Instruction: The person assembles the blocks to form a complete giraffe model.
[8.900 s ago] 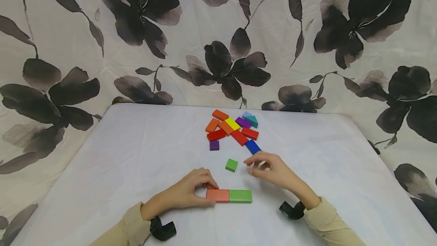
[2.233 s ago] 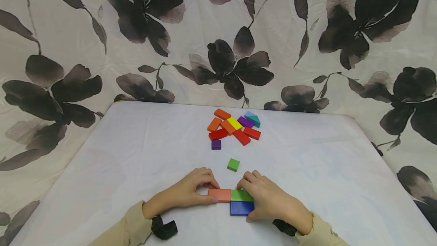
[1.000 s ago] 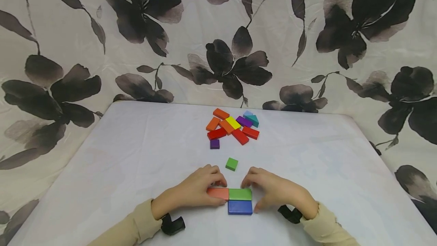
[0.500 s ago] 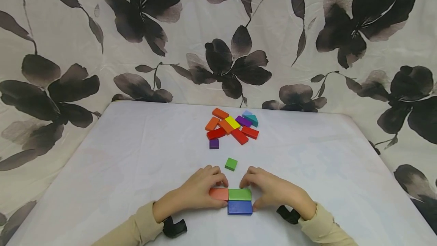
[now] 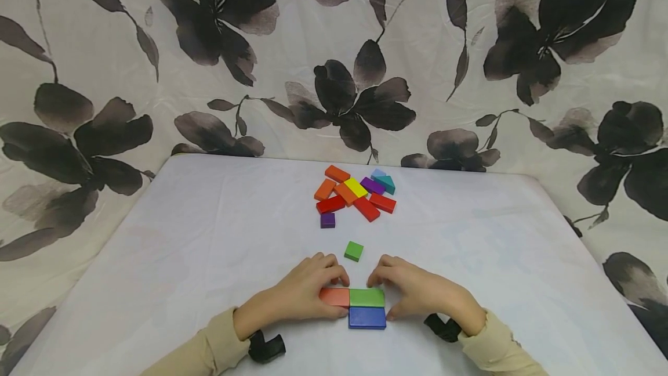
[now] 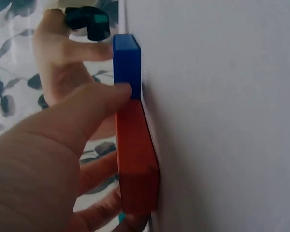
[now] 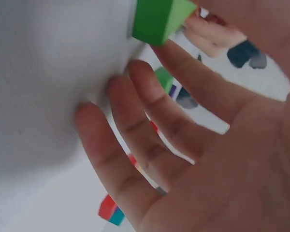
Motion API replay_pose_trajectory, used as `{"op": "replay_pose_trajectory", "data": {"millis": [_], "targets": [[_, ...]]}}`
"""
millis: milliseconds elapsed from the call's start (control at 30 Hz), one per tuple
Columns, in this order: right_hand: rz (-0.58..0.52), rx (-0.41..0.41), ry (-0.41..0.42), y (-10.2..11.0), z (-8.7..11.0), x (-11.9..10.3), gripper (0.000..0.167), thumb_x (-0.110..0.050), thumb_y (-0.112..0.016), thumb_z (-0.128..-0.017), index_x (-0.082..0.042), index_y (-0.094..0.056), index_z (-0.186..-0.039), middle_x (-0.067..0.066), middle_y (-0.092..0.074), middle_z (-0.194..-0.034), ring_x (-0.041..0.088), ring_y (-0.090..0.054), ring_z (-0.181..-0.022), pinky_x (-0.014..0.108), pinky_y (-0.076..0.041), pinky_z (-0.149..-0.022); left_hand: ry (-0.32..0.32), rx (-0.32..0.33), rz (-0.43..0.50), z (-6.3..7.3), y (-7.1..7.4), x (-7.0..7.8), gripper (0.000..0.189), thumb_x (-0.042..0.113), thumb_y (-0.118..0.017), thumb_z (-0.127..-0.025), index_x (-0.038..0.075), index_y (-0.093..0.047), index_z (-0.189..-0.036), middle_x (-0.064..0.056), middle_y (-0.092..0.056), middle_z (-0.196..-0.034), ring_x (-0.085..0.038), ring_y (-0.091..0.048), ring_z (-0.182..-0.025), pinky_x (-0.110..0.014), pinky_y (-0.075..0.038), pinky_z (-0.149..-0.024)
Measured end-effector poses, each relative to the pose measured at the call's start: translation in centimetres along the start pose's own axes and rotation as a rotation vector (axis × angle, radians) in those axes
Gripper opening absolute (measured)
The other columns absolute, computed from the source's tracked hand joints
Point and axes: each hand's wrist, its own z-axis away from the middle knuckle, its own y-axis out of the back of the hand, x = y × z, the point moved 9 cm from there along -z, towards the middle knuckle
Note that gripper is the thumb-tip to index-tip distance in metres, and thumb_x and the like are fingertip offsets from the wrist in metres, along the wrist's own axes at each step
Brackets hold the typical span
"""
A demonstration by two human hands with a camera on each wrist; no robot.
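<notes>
My left hand (image 5: 292, 292) grips the salmon-orange block (image 5: 335, 295), thumb on its near side and fingers behind. In the left wrist view its thumb tip also overlaps the blue block (image 6: 127, 65). End to end with the orange block lies a long green block (image 5: 367, 297); the blue block sits flush against the green one's near side. My right hand (image 5: 425, 289) spans this pair, its thumb at the blue block's right end. Its index fingertip touches the green block (image 7: 154, 21) in the right wrist view, while the other fingers extend loosely beside it.
A small green block (image 5: 354, 251) lies alone behind the hands. Farther back is a cluster of orange, red, purple, teal and light-blue blocks around a yellow block (image 5: 356, 187). A white cloth covers the table (image 5: 209, 237); a floral curtain (image 5: 292, 33) hangs behind.
The blue block has come from the cluster, by the right hand, to the green block's near side. The left hand has slid right along the orange block. The last half second shows almost no motion.
</notes>
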Motion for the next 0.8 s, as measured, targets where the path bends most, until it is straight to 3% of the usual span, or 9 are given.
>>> {"op": "replay_pose_trajectory", "data": {"millis": [100, 233, 400, 567, 800], "targets": [[-0.011, -0.02, 0.0, 0.0, 0.4, -0.2, 0.053, -0.019, -0.089, -0.073, -0.02, -0.066, -0.121, -0.01, -0.053, -0.112, 0.012, -0.051, -0.107, 0.038, -0.047, -0.098, -0.014, -0.05, 0.071, 0.0, 0.0, -0.4, 0.036, 0.044, -0.08, -0.08, 0.028, -0.067, -0.109, 0.014, -0.052, -0.098, -0.007, -0.045, -0.09, -0.025, -0.039, -0.074], [-0.012, -0.022, 0.013, -0.1, 0.6, -0.8, 0.059, -0.035, -0.089, -0.073, -0.021, -0.064, -0.124, -0.01, -0.052, -0.114, 0.011, -0.05, -0.109, 0.037, -0.047, -0.098, -0.05, -0.124, 0.232, 0.1, 0.0, -1.4, 0.039, 0.04, -0.082, -0.08, 0.029, -0.068, -0.114, 0.013, -0.055, -0.104, -0.008, -0.048, -0.098, -0.026, -0.043, -0.082], [0.075, 0.01, 0.011, -0.5, 0.6, -1.4, 0.063, -0.051, -0.085, -0.073, -0.023, -0.064, -0.125, -0.011, -0.051, -0.112, 0.01, -0.048, -0.108, 0.035, -0.051, -0.092, -0.166, -0.125, 0.372, 0.2, 0.3, -2.0, 0.04, 0.034, -0.082, -0.082, 0.023, -0.068, -0.118, 0.008, -0.059, -0.11, -0.01, -0.053, -0.104, -0.028, -0.045, -0.091], [0.135, 0.045, -0.001, -0.6, 0.4, -1.9, 0.059, -0.049, -0.085, -0.074, -0.022, -0.065, -0.123, -0.009, -0.053, -0.112, 0.01, -0.05, -0.105, 0.035, -0.052, -0.09, -0.247, -0.065, 0.389, 0.3, 0.4, -2.1, 0.035, 0.033, -0.081, -0.083, 0.022, -0.069, -0.114, 0.009, -0.06, -0.108, -0.008, -0.055, -0.103, -0.028, -0.047, -0.09], [0.127, 0.059, -0.004, -0.7, 0.2, -1.9, 0.055, -0.044, -0.086, -0.074, -0.02, -0.067, -0.12, -0.009, -0.053, -0.112, 0.009, -0.05, -0.103, 0.034, -0.052, -0.088, -0.262, -0.034, 0.373, 0.3, 0.3, -2.3, 0.029, 0.033, -0.082, -0.082, 0.026, -0.07, -0.108, 0.013, -0.058, -0.105, -0.007, -0.054, -0.102, -0.028, -0.047, -0.088]]}}
